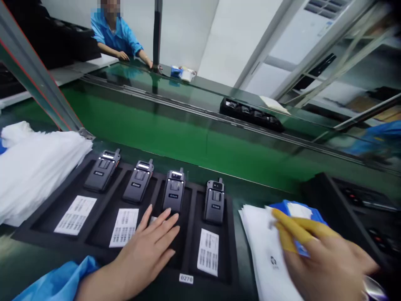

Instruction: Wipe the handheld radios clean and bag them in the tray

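Note:
My left hand (150,246) lies with fingers spread over a black foam tray (184,251), its fingertips by the foot of one two-way radio (174,190). It covers most of the label there. Several such grey radios, marked Riton, lie in the tray's compartments, backs up. Printed white labels (208,252) lie below them. My right hand (316,246), with yellow finger covers, is slightly blurred over a stack of white bags (260,246). Its thumb and forefinger come together near the stack's top edge; what is between them, if anything, is unclear.
White bags (40,163) are heaped at left. A blue-and-white packet (300,209) and a dark tray of devices (363,200) are at right. Beyond the green conveyor belt (188,133) stand a black tray (250,115) and a person in blue (115,35). Another blue sleeve (379,136) shows at far right.

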`<action>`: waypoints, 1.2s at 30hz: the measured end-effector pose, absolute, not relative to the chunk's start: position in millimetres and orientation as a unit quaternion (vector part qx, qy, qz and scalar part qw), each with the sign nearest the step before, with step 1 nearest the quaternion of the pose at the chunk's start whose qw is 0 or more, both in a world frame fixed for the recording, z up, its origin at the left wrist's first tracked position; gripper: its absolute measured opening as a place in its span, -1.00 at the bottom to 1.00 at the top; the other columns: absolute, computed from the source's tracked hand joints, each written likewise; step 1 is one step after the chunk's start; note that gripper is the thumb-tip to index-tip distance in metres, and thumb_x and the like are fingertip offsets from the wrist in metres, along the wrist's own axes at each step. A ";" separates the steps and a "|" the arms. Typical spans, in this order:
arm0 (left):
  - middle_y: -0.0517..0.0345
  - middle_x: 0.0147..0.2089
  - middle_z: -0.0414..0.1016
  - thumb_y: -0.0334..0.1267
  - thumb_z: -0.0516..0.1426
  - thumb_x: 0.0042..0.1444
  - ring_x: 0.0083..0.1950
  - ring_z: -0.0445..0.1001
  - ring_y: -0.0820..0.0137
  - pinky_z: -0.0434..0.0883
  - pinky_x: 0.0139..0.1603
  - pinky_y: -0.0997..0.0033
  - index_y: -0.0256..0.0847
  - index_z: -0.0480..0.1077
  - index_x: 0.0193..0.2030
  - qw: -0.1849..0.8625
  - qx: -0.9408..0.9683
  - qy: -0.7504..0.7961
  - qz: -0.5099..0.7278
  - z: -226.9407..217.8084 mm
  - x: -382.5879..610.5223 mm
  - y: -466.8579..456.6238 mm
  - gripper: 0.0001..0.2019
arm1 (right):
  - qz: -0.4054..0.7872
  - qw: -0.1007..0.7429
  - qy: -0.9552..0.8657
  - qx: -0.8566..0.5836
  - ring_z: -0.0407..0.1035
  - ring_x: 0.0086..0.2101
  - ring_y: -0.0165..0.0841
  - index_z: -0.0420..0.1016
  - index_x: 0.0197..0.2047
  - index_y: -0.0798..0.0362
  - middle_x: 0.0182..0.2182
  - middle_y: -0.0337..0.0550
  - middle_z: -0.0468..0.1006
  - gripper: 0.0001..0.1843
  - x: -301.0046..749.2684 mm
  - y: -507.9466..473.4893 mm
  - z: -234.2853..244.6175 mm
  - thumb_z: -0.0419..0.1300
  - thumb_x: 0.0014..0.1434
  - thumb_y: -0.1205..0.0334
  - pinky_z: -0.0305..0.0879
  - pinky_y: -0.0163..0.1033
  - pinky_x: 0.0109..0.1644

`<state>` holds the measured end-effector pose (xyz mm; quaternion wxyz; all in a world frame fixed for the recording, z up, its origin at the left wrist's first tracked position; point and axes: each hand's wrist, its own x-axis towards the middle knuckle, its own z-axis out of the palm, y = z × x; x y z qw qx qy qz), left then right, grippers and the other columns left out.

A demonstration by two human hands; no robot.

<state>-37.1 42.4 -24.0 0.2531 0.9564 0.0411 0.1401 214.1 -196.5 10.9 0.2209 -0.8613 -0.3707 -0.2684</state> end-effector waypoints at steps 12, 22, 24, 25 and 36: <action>-0.14 0.32 0.20 -0.09 0.17 0.13 0.33 0.18 0.10 -0.13 0.40 -0.03 -0.29 0.16 0.30 0.134 0.982 0.042 0.129 -47.4 -33.0 42.2 -0.37 | -0.233 0.122 -0.642 -0.720 0.26 -0.26 -0.33 0.53 -0.16 -0.04 -0.28 -0.20 0.53 -0.69 174.9 -11.7 -6.6 0.03 0.21 0.46 -0.09 -0.03 0.04; -0.05 0.29 0.29 -0.24 0.08 0.15 0.32 0.20 0.23 -0.01 0.38 0.11 -0.28 0.27 0.21 0.059 0.991 0.026 0.114 -37.9 -32.8 46.6 -0.53 | -0.238 0.110 -0.671 -0.693 0.20 -0.32 -0.35 0.46 -0.53 0.03 -0.47 -0.23 0.40 -0.76 178.9 -2.1 -10.1 0.16 0.08 0.50 -0.16 -0.04 0.05; -0.02 0.28 0.30 -0.21 0.06 0.16 0.33 0.17 0.25 -0.02 0.38 0.13 -0.27 0.28 0.20 0.047 0.992 0.021 0.119 -40.5 -32.3 46.6 -0.54 | -0.242 0.110 -0.670 -0.693 0.19 -0.32 -0.35 0.48 -0.51 0.03 -0.46 -0.22 0.42 -0.76 176.8 -2.4 -10.1 0.13 0.09 0.51 -0.16 -0.04 0.05; -0.01 0.28 0.31 -0.20 0.06 0.17 0.34 0.16 0.25 -0.04 0.39 0.13 -0.27 0.29 0.20 0.043 0.991 0.021 0.126 -42.3 -32.0 46.5 -0.54 | -0.243 0.111 -0.672 -0.691 0.20 -0.31 -0.35 0.50 -0.46 0.02 -0.44 -0.21 0.43 -0.75 175.1 -1.1 -9.9 0.11 0.09 0.51 -0.15 -0.04 0.05; 0.00 0.18 0.41 -0.18 0.04 0.16 0.32 0.17 0.25 -0.32 0.41 0.12 -0.27 0.38 0.09 0.008 0.985 0.015 0.170 -39.6 -27.8 48.6 -0.61 | -0.253 0.105 -0.642 -0.716 0.18 -0.34 -0.33 0.36 -0.64 0.02 -0.53 -0.21 0.34 -0.67 171.0 -1.1 -13.5 0.05 0.02 0.58 -0.15 -0.04 0.04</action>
